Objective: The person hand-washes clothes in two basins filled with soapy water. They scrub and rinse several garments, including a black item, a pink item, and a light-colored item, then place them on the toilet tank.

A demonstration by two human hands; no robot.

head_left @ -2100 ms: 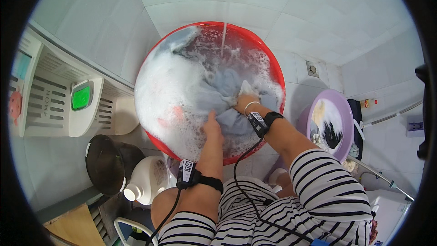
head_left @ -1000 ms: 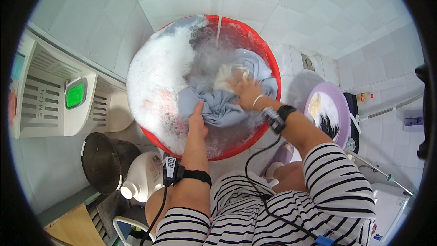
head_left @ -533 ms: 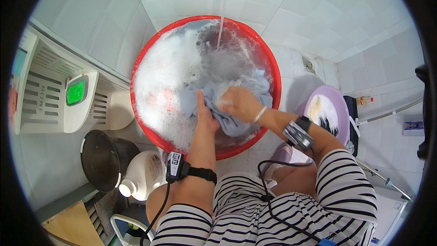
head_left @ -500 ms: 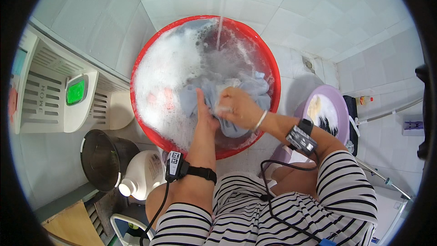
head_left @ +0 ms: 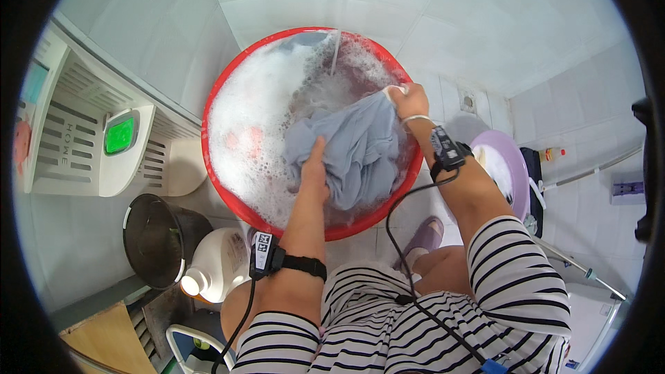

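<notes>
A wet grey-blue garment (head_left: 357, 145) is spread between my two hands over soapy water in a large red basin (head_left: 209, 156). My right hand (head_left: 413, 101) is closed on a pale edge of the cloth at the basin's right rim. My left hand (head_left: 315, 176) holds the lower left part of the garment. Its thumb lies on top of the cloth, and the other fingers are hidden beneath. White foam (head_left: 253, 97) covers the water's left half, with something reddish showing through. A thin stream of water (head_left: 336, 54) falls in at the back.
Left of the basin are a white slotted rack (head_left: 111, 170), a dark bucket (head_left: 156, 242) and a white jug (head_left: 220, 263). A purple tub (head_left: 519, 170) stands at right. Black cables (head_left: 391, 225) hang from my wrist devices. Tiled walls enclose the space.
My right hand has moved up and to the right, away from my left hand, pulling the garment's edge out of the water. The bunched cloth is now stretched wider. My left hand has barely moved.
</notes>
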